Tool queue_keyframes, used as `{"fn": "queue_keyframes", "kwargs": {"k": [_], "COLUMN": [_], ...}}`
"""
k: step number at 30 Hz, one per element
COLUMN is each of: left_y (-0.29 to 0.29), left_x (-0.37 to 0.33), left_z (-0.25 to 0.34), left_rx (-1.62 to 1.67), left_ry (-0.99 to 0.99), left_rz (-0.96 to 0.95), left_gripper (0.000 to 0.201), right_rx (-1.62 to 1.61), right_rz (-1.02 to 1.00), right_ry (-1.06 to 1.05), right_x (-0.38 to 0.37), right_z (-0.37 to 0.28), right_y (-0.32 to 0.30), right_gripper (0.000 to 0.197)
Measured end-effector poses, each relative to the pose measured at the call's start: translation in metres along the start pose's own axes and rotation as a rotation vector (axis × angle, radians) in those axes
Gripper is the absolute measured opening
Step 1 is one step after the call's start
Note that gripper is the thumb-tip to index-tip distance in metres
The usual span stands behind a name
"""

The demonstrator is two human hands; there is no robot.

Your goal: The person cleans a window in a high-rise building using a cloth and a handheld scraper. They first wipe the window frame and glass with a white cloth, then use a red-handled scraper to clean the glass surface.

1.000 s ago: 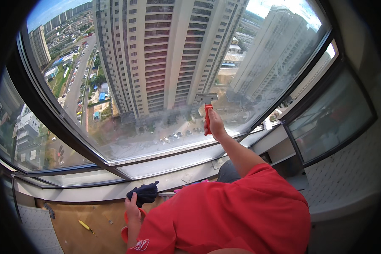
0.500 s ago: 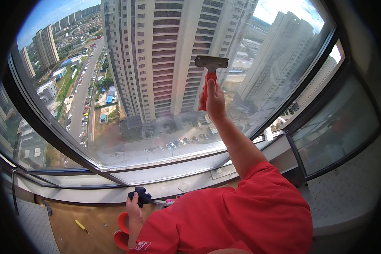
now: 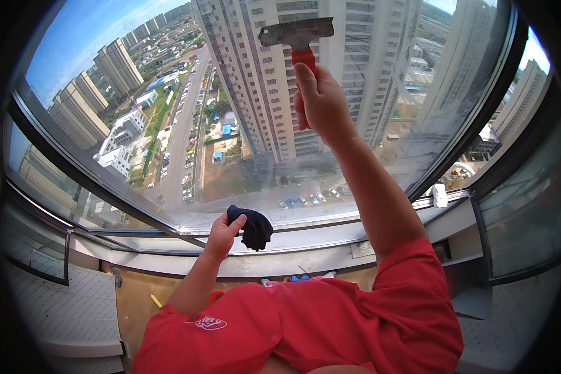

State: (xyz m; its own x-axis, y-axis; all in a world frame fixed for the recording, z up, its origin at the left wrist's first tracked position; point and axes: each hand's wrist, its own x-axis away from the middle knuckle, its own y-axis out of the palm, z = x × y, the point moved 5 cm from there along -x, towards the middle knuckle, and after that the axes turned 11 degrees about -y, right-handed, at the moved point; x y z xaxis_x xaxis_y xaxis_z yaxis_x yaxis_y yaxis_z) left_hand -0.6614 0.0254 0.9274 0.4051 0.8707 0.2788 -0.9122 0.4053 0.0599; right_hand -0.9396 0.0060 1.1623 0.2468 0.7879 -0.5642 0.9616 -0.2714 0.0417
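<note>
In my right hand (image 3: 324, 103) is a scraper (image 3: 297, 32) with a red handle and a wide metal blade. It is raised high in front of the large window pane (image 3: 380, 149), my fingers wrapped round the handle; whether the blade touches the glass I cannot tell. My left hand (image 3: 222, 237) pinches a dark, bunched cloth (image 3: 250, 229) lower down, in front of the window's bottom frame. The cloth hangs from thumb and fingers. Streaks and a hazy film show on the glass.
A ledge (image 3: 168, 265) runs below the window. A white object (image 3: 439, 196) stands by the right frame, near an opened side pane (image 3: 523, 218). A yellow tool (image 3: 156, 301) lies on the brown floor (image 3: 134, 293), partly hidden by my arm.
The scraper has gone up in the view, and its blade looks larger. My left hand has lifted the dark cloth from near the floor to the window's lower edge. The view has shifted too.
</note>
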Motion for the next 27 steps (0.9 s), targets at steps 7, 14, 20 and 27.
{"fn": "queue_keyframes", "kwargs": {"k": [7,14,20,27], "left_y": [0.05,0.088,0.094,0.102], "left_x": [0.009,0.021,0.048,0.028], "left_z": [0.003,0.086,0.192,0.309], "left_rx": [0.002,0.097,-0.03,-0.68], "left_ry": [-0.102,0.205,0.651,1.15], "left_rz": [0.015,0.152,0.423,0.756], "left_gripper": [0.03,0.021,0.024,0.044], "right_rx": [0.065,0.418,0.441,0.821], "right_rz": [0.12,-0.021,-0.007,0.382], "right_ry": [0.439,0.279,-0.157,-0.751], "right_x": [0.208,0.234,0.177,0.076], "right_z": [0.214,0.202,0.085,-0.065], "right_y": [-0.082,-0.149,-0.194,-0.285], "right_gripper": [0.035,0.051,0.066,0.048]}}
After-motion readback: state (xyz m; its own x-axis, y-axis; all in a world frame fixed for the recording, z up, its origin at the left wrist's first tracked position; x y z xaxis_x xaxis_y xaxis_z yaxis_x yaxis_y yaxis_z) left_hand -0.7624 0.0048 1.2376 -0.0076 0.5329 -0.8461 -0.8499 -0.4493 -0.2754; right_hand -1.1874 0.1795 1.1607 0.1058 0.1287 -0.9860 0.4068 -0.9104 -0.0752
